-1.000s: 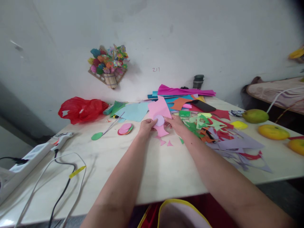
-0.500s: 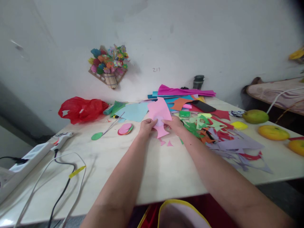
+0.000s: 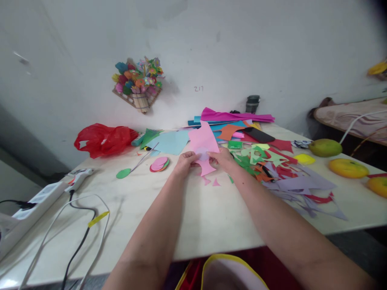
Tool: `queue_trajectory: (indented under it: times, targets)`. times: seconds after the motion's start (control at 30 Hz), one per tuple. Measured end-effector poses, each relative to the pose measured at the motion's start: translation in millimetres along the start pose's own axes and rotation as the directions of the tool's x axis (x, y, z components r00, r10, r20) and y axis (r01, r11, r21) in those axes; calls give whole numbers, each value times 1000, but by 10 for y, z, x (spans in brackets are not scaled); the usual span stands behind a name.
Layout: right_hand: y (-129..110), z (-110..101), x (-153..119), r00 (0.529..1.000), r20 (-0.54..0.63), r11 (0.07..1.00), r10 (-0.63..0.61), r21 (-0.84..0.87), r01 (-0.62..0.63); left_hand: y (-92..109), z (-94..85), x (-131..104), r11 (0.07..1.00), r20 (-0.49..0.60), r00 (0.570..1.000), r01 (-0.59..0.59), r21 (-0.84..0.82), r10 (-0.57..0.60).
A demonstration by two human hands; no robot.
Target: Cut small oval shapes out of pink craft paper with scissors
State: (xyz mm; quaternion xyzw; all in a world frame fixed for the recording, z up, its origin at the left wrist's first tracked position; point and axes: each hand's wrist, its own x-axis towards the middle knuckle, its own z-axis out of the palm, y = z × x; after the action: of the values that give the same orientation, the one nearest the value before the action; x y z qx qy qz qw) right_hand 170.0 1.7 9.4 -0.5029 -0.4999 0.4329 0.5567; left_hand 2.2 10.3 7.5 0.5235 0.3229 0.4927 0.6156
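Between my two hands I hold a pink paper sheet (image 3: 203,137) with curved cut-outs along its lower edge. A pale lilac paper disc (image 3: 202,154) lies flat against the sheet. My left hand (image 3: 186,162) pinches the left side of both, thumb on top. At the right side my right hand (image 3: 223,158) does the same, its other fingers tucked behind the paper. Small pink scraps (image 3: 215,182) rest on the table just below. Left of my hands sits a stack of coloured paper circles (image 3: 159,163), pink on top, and farther left a green paper circle (image 3: 123,173) with a thin stick.
A heap of coloured paper scraps (image 3: 290,183) covers the right side, near several mangoes (image 3: 347,168). Behind lie a black phone (image 3: 259,135) and magenta sheets (image 3: 236,116). At left are a red plastic bag (image 3: 104,139), a glue gun (image 3: 80,178), cables and a power strip (image 3: 38,201).
The lilac disc shows more fully as my left thumb has drawn back toward the left edge. The pink sheet has tilted very slightly; both hands keep their hold.
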Motion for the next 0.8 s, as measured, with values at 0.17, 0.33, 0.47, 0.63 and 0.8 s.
queue_trajectory:
  times: [0.17,0.33,0.47,0.63,0.8]
  targets:
    - [16,-2,12,1000,13,1000,-3,12,3,-48,-41,9,999,34,999,9,44,-11]
    - [11,-5,13,999,26,1000,19,12,-20,-42,-25,22,998,4,999,37,51,-37]
    - [16,-10,23,999,46,999,26,21,-27,-35,-17,28,997,-21,999,47,60,-46]
    - [19,-15,27,999,47,999,22,38,-24,-33,-13,31,996,-39,998,60,67,-57]
    - [0,-18,9,999,37,999,25,36,-27,-18,2,20,994,-55,996,72,83,-67]
